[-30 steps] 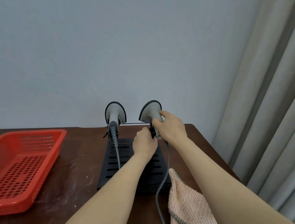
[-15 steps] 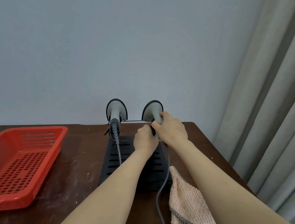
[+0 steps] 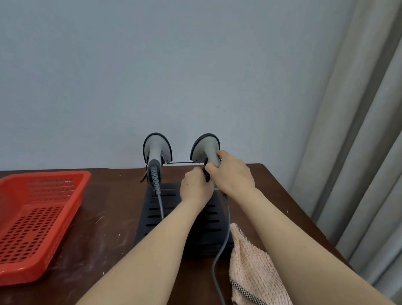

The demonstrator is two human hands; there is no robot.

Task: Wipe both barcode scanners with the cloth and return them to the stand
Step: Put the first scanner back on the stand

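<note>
1. Your right hand (image 3: 232,176) grips the right grey barcode scanner (image 3: 205,150), its dark-rimmed head upright on the black slotted stand (image 3: 210,227).
2. Your left hand (image 3: 196,186) is clenched at its base.
3. The left scanner (image 3: 157,149) stands docked.
4. The peach cloth (image 3: 258,276) lies beside the stand.

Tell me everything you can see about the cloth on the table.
The cloth is pale pink, with a knobbly, towel-like weave and a black-and-white checked border. It lies crumpled and partly folded on the dark wooden table, to the right of the black slotted stand. Neither hand touches it. A grey cable runs along its left edge; the right forearm hides part of it.
</note>
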